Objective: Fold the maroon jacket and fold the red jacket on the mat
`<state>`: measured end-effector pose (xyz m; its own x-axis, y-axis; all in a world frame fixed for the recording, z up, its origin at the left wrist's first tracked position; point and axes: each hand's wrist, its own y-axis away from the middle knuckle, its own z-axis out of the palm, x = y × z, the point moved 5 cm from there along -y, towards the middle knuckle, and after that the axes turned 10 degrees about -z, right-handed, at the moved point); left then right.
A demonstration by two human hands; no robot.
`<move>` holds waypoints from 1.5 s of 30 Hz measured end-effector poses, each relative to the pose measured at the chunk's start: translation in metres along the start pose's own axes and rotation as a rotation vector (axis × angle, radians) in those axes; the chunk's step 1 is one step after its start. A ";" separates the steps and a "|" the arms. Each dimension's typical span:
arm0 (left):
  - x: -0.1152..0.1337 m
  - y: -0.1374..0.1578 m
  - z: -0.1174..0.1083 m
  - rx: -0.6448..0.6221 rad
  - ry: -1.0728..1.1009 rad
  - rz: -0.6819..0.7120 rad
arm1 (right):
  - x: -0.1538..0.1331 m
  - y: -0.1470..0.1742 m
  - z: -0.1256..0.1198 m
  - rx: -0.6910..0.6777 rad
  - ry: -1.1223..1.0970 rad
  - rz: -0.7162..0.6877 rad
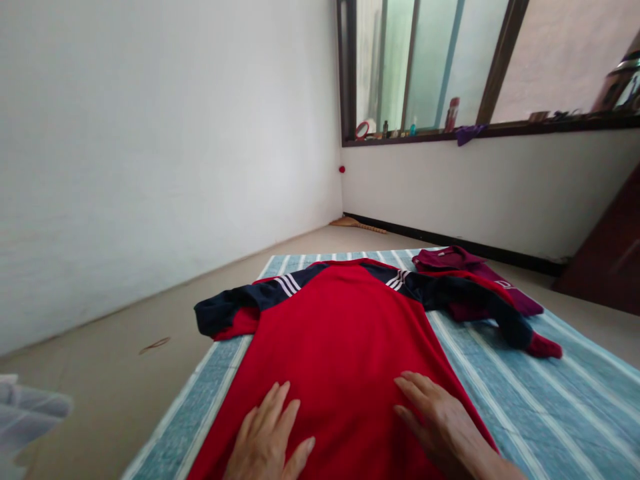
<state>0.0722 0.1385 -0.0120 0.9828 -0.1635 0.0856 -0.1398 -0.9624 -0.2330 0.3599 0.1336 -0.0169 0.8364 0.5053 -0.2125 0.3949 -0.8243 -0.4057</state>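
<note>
A red long-sleeved top with navy shoulders and white stripes lies spread out, its collar toward the far edge. My left hand rests on its lower left part, fingers stretched out. On the lower right part of the top lies my right hand, its fingers also extended and grasping nothing. The top's left sleeve bends over the cloth's edge, while the right sleeve reaches across a folded maroon garment. The hem of the top is out of view.
A blue-and-white striped cloth covers the surface beneath. Beyond it, a broom lies on the floor by the wall corner. The window sill carries bottles, a small round mirror and a purple cloth. White fabric shows at lower left.
</note>
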 end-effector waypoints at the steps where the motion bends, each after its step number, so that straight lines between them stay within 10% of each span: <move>1: 0.007 -0.013 -0.001 -0.034 0.009 0.031 | -0.001 -0.027 -0.001 -0.061 -0.050 -0.022; 10: 0.029 -0.137 0.006 -0.336 -0.012 0.014 | 0.077 -0.245 0.039 -0.256 0.070 0.121; 17: 0.015 -0.160 0.049 -0.385 -0.009 -0.024 | 0.114 -0.337 0.079 -0.207 0.148 0.185; 34: 0.010 -0.155 0.068 -0.306 0.099 0.005 | 0.143 -0.386 0.135 -0.663 0.063 0.280; 45: 0.015 -0.158 0.063 -0.347 0.028 0.002 | 0.133 -0.393 0.108 -0.442 0.120 0.207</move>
<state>0.1170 0.3020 -0.0347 0.9795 -0.1663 0.1135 -0.1787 -0.9778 0.1094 0.2749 0.5525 0.0177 0.9417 0.3085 -0.1343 0.3179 -0.9465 0.0548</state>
